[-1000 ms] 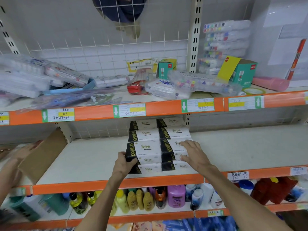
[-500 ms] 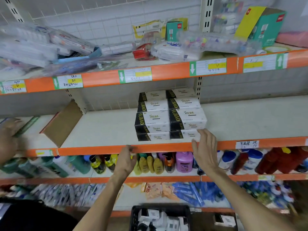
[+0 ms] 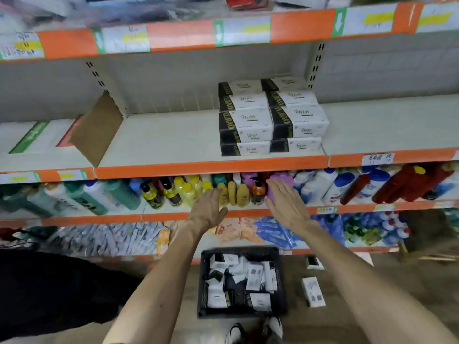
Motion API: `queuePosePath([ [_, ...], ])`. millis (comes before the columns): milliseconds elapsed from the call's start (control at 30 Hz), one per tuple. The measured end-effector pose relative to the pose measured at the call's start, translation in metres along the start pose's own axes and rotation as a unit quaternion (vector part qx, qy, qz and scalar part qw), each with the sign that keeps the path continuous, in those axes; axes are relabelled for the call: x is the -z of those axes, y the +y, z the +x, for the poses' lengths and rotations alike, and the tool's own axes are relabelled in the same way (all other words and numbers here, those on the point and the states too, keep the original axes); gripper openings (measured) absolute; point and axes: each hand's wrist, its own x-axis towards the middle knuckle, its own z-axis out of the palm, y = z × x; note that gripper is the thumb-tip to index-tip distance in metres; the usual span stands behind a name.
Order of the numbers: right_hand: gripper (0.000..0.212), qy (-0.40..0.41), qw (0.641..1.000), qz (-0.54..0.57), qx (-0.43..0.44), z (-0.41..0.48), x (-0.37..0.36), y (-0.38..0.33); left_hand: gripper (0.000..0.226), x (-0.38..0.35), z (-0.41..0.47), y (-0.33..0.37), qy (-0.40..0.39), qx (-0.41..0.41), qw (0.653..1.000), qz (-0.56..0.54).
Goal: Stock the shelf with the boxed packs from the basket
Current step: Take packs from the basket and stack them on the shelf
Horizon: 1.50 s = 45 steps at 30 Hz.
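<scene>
Single head-worn wide-angle view, facing forward and down, near the shelf (image 3: 211,167), basket (image 3: 242,254) below

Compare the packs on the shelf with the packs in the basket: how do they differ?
The shelf packs stand in two neat columns, aligned; the basket packs lie jumbled at mixed angles. The shelf packs sit high, the basket packs on the floor. Both are white-and-black boxes.

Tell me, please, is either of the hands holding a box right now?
No, the left hand and right hand are both open and empty, above the basket.
</scene>
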Motion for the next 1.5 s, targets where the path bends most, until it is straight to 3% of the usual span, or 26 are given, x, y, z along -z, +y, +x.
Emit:
queuePosePath([
  [167, 0.053, -0.084, 0.996, -0.018, -0.01, -0.033, -0.04, -0.022, 0.064, -0.045, -0.006, -0.016, -0.022, 0.002, 0.999, -0.024],
  [367, 0.05, -0.181, 0.981, 0.008, -0.072, -0.063, -0.106, -0.016, 0.064, -0.122, -0.024, -0.046, -0.114, 0.064, 0.988, -0.081],
  [633, 0.043, -0.29, 0.943, 0.034, -0.161, -0.116, -0.27, 0.029, 0.051, -0.29, -0.028, -0.102, -0.201, 0.172, 0.954, -0.141],
  [767, 0.051, -0.341, 0.915, 0.055, -0.207, -0.136, -0.358, 0.051, 0.06, -0.373, -0.029, -0.122, -0.258, 0.181, 0.939, -0.142],
  [1000, 0.043, -0.392, 0.894, 0.07, -0.207, -0.162, -0.52, 0.102, 0.059, -0.529, -0.012, -0.163, -0.311, 0.214, 0.916, -0.138],
  [1267, 0.05, -0.411, 0.87, 0.115, -0.247, -0.159, -0.664, 0.149, 0.058, -0.672, 0.026, -0.217, -0.33, 0.253, 0.897, -0.148],
  [1400, 0.059, -0.433, 0.861, 0.111, -0.244, -0.156, -0.729, 0.175, 0.058, -0.726, 0.052, -0.241, -0.321, 0.298, 0.887, -0.149],
  [1500, 0.072, -0.434, 0.847, 0.103, -0.288, -0.154, -0.771, 0.194, 0.06, -0.76, 0.071, -0.262, -0.306, 0.337, 0.881, -0.127],
])
